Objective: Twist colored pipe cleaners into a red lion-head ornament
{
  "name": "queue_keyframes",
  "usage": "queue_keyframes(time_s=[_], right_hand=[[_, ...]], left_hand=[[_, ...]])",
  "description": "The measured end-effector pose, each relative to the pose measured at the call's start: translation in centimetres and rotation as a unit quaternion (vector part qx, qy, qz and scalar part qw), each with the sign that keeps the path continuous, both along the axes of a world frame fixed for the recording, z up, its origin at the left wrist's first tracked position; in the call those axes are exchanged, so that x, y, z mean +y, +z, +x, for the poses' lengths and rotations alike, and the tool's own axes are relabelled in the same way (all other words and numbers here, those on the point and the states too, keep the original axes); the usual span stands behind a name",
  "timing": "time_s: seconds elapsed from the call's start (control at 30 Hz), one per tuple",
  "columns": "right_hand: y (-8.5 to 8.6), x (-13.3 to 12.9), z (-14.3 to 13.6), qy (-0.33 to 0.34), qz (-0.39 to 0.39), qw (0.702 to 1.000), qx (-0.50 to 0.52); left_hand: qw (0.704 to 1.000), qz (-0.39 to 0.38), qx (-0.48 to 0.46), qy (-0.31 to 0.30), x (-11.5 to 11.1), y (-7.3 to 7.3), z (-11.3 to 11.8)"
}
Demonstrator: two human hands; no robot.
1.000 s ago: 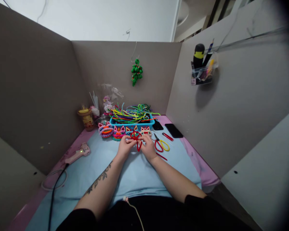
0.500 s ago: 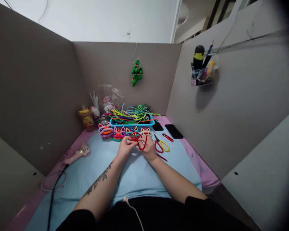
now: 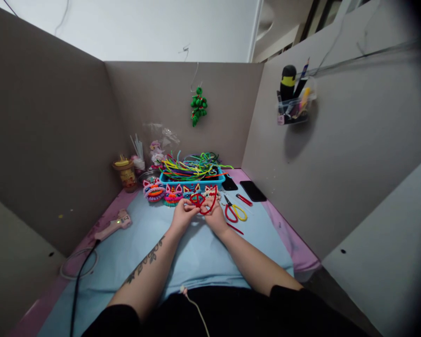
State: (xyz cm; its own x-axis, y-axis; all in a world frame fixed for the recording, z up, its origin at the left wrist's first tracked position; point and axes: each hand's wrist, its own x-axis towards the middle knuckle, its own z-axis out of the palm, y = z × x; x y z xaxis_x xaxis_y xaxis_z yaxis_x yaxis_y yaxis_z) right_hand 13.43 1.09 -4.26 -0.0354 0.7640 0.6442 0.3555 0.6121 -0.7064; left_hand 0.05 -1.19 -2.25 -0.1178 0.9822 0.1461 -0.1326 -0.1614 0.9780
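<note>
A red pipe cleaner [image 3: 215, 199], bent into rounded loops with one loose curved end rising at the right, is held up over the blue cloth [image 3: 196, 252]. My left hand [image 3: 185, 213] pinches its looped part from the left. On the other side, the fingers of my right hand [image 3: 214, 214] are closed on it too. Right behind the hands stand several colourful pipe-cleaner animal heads [image 3: 173, 194], partly covered by the red loops. Scissors [image 3: 235, 211] with one red and one yellow handle lie just right of my right hand, near a straight red piece [image 3: 235, 229].
A blue basket [image 3: 192, 183] of many-coloured pipe cleaners stands at the back. A pink glue gun [image 3: 115, 225] with a black cord lies left. Phones [image 3: 253, 191] and a red tool [image 3: 244, 200] lie right. A clear pen holder [image 3: 294, 110] hangs on the right partition.
The loose end of the red pipe cleaner has swung up and to the right, and its lower bend sits a little higher. Both hands stay nearly in place.
</note>
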Motion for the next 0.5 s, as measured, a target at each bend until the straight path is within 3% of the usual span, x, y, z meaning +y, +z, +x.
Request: queue_keyframes(time_s=[0.33,0.5], right_hand=[[-0.2,0.2,-0.2,-0.002,-0.036,0.999,0.03],[-1.2,0.9,-0.3,0.01,-0.11,0.992,0.057]], left_hand=[[0.998,0.029,0.042,0.039,-0.2,0.1,0.3],[0.999,0.021,0.031,0.024,-0.3,0.2,0.3]])
